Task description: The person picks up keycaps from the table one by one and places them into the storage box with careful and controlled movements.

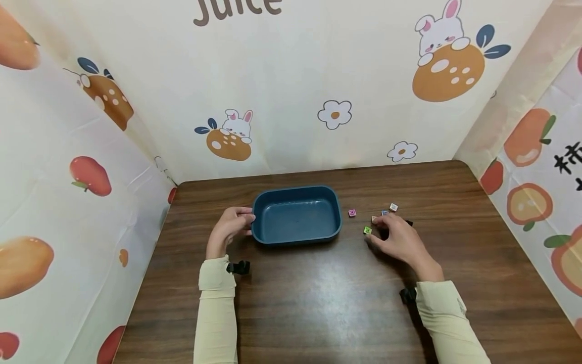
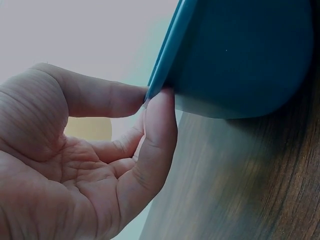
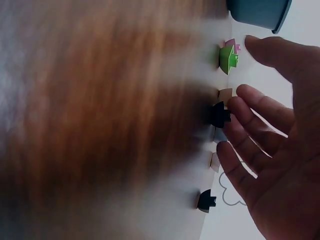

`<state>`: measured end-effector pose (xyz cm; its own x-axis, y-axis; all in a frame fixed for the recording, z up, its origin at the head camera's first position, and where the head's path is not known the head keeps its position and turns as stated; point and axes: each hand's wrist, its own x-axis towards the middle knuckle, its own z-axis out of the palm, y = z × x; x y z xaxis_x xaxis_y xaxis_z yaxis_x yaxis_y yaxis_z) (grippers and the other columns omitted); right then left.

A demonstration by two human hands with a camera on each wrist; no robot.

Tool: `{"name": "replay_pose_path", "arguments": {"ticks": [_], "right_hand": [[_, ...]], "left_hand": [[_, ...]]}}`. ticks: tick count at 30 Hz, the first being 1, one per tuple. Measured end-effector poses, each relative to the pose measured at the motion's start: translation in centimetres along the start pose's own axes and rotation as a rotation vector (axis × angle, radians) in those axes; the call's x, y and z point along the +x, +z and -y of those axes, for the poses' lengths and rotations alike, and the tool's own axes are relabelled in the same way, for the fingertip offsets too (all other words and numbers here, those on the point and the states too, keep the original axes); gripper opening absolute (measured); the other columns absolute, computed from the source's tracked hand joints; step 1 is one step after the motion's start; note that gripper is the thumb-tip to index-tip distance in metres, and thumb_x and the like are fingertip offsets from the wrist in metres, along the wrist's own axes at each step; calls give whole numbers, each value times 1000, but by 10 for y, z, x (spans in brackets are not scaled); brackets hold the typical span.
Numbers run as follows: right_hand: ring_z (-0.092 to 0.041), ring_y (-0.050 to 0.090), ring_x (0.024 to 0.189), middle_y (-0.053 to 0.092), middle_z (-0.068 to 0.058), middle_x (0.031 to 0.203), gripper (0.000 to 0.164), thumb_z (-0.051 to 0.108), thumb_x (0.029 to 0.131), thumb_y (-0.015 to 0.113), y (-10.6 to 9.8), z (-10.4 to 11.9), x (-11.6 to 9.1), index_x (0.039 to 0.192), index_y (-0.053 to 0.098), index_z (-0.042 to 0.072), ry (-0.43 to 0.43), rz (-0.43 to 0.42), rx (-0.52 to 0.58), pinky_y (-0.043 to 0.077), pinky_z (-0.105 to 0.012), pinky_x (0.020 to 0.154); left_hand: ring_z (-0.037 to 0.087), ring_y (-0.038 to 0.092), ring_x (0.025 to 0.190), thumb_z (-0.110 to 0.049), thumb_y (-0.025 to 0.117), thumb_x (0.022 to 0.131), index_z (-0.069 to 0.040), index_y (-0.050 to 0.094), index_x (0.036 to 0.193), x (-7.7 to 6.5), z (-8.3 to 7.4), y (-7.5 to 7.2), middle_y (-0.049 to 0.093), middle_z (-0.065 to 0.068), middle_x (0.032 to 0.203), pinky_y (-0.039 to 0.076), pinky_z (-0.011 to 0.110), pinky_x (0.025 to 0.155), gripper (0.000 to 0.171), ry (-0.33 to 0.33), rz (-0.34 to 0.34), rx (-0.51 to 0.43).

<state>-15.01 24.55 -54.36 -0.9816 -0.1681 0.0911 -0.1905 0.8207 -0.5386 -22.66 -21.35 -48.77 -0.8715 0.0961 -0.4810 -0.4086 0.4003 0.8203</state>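
Fruit-printed cloth stands around your brown wooden table. Upon it lies a blue tray; at nine o'clock your left hand pinches its rim between thumb and fingers. Toward three o'clock, your right hand has thumb and fingers spread by small blocks: white block at its twelve, green block near ten.

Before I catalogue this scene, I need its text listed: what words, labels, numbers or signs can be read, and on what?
"Juice", top cut off, on the back cloth.
"柿", apparently, on the right cloth; the character below is cut off, unreadable.
Pink piece, green piece, white piece: any top marks too small to read.
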Motion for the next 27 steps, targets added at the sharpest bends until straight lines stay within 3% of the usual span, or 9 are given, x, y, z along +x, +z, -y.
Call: {"name": "replay_pose_path", "arguments": {"ticks": [6,22,27], "right_hand": [[-35,69,110,74,-14,116,38,30,92,82,2,-1,-1,120,74,6,-2,28,-12,55,-60,95],[-37,66,108,71,-12,109,19,15,89,84,13,-8,-2,107,77,8,-54,-41,26,52,-60,93],[-39,65,105,71,-14,108,23,20,88,85,14,-8,-2,105,77,8,-38,-60,14,51,-60,92]], "left_hand": [[17,67,94,-12,56,108,8,49,150,0,1,0,62,24,133,65,30,81,47,9,11,-5],[15,68,91,-10,55,109,7,50,150,-1,2,-1,62,24,134,65,29,81,45,14,8,-21],[14,69,90,-11,56,109,8,49,150,-3,2,-1,64,26,136,64,29,80,46,28,12,-30]]}}
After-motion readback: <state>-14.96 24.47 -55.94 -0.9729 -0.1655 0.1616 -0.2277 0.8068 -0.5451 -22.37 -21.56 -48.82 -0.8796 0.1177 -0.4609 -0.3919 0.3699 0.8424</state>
